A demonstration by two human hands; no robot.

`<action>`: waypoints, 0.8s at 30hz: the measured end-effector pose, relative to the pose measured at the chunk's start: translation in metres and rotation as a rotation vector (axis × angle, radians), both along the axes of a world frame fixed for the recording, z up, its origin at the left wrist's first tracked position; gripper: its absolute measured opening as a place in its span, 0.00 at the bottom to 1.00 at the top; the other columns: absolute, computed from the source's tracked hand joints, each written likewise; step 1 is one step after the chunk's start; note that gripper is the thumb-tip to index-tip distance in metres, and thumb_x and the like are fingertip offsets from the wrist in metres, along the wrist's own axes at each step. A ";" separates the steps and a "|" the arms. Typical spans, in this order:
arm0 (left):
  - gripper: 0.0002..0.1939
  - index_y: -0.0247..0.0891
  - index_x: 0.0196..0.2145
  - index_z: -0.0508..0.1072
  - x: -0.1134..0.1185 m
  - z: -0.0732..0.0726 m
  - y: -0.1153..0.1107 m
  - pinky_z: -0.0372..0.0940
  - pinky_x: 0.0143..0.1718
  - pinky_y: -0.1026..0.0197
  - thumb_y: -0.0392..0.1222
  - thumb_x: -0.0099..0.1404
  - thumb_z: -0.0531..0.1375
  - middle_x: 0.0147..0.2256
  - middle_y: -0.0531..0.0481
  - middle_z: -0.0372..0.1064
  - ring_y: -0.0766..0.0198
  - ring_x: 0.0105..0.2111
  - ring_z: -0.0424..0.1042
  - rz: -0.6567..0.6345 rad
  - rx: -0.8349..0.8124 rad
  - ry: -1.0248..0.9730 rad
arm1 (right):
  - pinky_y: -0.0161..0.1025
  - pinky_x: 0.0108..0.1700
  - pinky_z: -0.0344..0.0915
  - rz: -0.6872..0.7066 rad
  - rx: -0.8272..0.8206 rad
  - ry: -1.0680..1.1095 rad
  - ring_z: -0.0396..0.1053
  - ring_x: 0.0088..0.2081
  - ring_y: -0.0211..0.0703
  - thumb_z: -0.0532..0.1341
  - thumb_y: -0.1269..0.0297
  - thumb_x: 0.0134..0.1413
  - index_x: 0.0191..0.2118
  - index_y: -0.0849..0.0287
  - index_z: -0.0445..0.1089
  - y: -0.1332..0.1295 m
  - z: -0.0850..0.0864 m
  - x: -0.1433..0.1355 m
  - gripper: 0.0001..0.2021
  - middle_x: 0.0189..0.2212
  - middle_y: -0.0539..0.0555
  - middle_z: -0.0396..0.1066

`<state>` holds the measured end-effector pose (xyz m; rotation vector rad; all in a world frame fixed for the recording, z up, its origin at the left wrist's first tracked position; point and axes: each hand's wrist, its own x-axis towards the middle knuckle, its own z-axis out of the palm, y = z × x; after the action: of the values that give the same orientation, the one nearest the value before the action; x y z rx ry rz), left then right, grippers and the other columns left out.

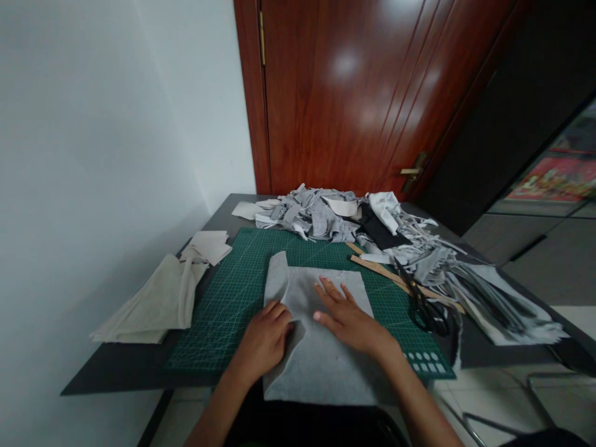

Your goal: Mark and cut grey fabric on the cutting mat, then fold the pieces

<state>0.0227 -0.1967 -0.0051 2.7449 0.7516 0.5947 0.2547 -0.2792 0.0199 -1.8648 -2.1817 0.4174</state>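
A grey piece of fabric (pixel 326 372) lies on the green cutting mat (pixel 218 310), its near edge reaching the table's front. Along its left side the fabric is lifted and folded over. My left hand (pixel 267 338) is closed on that left edge, with the fingers curled around the fold. My right hand (pixel 349 320) rests palm down on the middle of the fabric, fingers spread.
Grey scraps (pixel 311 214) are heaped at the back. Black scissors (pixel 426 310) and wooden rulers (pixel 386 271) lie to the right, beside stacked grey fabric (pixel 507 307). Beige fabric (pixel 153 301) and pale pieces (pixel 209 245) sit at the left.
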 end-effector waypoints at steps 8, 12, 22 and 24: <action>0.10 0.40 0.32 0.64 0.002 -0.005 0.002 0.65 0.41 0.54 0.26 0.67 0.52 0.37 0.47 0.66 0.55 0.42 0.68 0.053 -0.008 0.004 | 0.71 0.68 0.31 -0.527 -0.251 -0.127 0.29 0.74 0.59 0.41 0.41 0.68 0.74 0.69 0.37 0.061 -0.025 0.052 0.41 0.74 0.67 0.30; 0.11 0.40 0.34 0.65 0.002 -0.008 0.007 0.65 0.43 0.54 0.25 0.66 0.51 0.38 0.48 0.65 0.56 0.43 0.68 0.071 -0.064 -0.011 | 0.75 0.63 0.45 -0.610 -0.325 -0.199 0.35 0.74 0.61 0.43 0.46 0.69 0.73 0.67 0.43 0.073 -0.016 0.056 0.37 0.74 0.70 0.34; 0.11 0.39 0.26 0.70 0.021 0.025 0.094 0.63 0.45 0.57 0.38 0.67 0.55 0.36 0.49 0.68 0.58 0.40 0.69 -0.018 -0.244 0.024 | 0.56 0.53 0.66 -0.688 -0.141 -0.323 0.67 0.60 0.67 0.58 0.53 0.65 0.59 0.64 0.70 0.123 0.010 0.060 0.24 0.59 0.75 0.67; 0.16 0.39 0.23 0.71 0.033 0.031 0.120 0.62 0.42 0.57 0.46 0.68 0.57 0.32 0.49 0.69 0.58 0.36 0.69 -0.015 -0.316 0.042 | 0.53 0.52 0.66 -0.689 -0.114 -0.308 0.70 0.57 0.63 0.56 0.53 0.67 0.58 0.62 0.71 0.122 0.006 0.070 0.22 0.57 0.71 0.69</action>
<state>0.0556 -0.0767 0.0255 2.4754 0.7617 0.3790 0.3251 -0.1574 0.0259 -2.7176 -1.5239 0.1176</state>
